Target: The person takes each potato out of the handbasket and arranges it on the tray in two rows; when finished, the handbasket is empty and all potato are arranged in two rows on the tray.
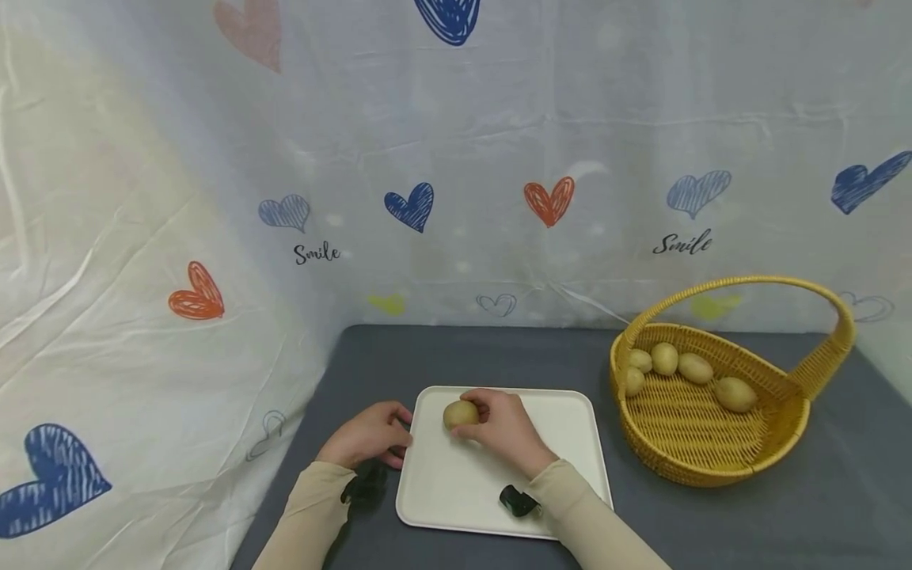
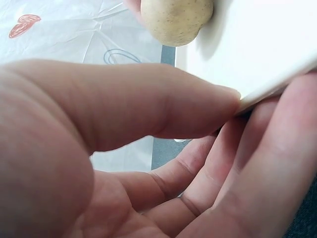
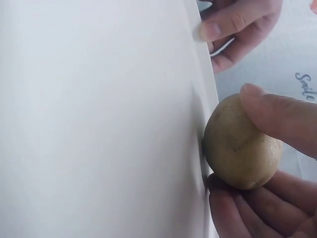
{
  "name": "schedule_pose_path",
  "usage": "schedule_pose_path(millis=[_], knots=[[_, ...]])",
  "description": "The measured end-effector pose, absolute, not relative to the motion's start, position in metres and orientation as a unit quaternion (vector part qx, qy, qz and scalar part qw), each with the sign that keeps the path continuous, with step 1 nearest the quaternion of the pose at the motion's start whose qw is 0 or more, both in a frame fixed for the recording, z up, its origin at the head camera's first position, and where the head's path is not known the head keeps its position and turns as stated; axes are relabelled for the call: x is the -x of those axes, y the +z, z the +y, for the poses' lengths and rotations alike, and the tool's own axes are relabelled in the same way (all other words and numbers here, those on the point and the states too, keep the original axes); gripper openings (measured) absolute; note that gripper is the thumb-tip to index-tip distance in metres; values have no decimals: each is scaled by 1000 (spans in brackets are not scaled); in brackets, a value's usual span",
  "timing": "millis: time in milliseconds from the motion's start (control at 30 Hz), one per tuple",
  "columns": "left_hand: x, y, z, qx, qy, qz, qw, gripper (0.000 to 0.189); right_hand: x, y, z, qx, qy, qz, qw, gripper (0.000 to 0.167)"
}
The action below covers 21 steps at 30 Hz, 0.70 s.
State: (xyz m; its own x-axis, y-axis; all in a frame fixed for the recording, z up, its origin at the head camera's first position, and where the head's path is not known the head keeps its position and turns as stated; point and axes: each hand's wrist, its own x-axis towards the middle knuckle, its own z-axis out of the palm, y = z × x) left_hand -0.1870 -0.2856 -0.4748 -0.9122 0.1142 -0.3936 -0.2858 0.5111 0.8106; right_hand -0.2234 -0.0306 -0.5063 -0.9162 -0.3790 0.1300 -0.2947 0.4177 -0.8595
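My right hand (image 1: 503,427) holds a potato (image 1: 461,415) between thumb and fingers over the far left part of a white tray (image 1: 492,491). In the right wrist view the potato (image 3: 242,144) appears right at the tray's surface, thumb on one side and fingers curled on the other. My left hand (image 1: 370,435) pinches the tray's left rim. The left wrist view shows its thumb (image 2: 198,106) on top of the rim and the fingers tucked beneath, with the potato (image 2: 177,21) just beyond.
A yellow wicker basket (image 1: 712,467) with a tall handle stands right of the tray, several potatoes (image 1: 694,368) inside it. Both sit on a dark grey table (image 1: 399,356). A white curtain (image 1: 484,142) printed with hearts hangs behind and on the left.
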Motion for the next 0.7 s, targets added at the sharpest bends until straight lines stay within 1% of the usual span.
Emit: schedule_pose_path(millis=[400, 700], knots=[[186, -477, -287, 48, 490, 846, 203, 39, 225, -503, -26, 194, -481, 854, 48, 57], [187, -475, -285, 58, 483, 850, 202, 37, 226, -502, -26, 194, -490, 848, 59, 56]])
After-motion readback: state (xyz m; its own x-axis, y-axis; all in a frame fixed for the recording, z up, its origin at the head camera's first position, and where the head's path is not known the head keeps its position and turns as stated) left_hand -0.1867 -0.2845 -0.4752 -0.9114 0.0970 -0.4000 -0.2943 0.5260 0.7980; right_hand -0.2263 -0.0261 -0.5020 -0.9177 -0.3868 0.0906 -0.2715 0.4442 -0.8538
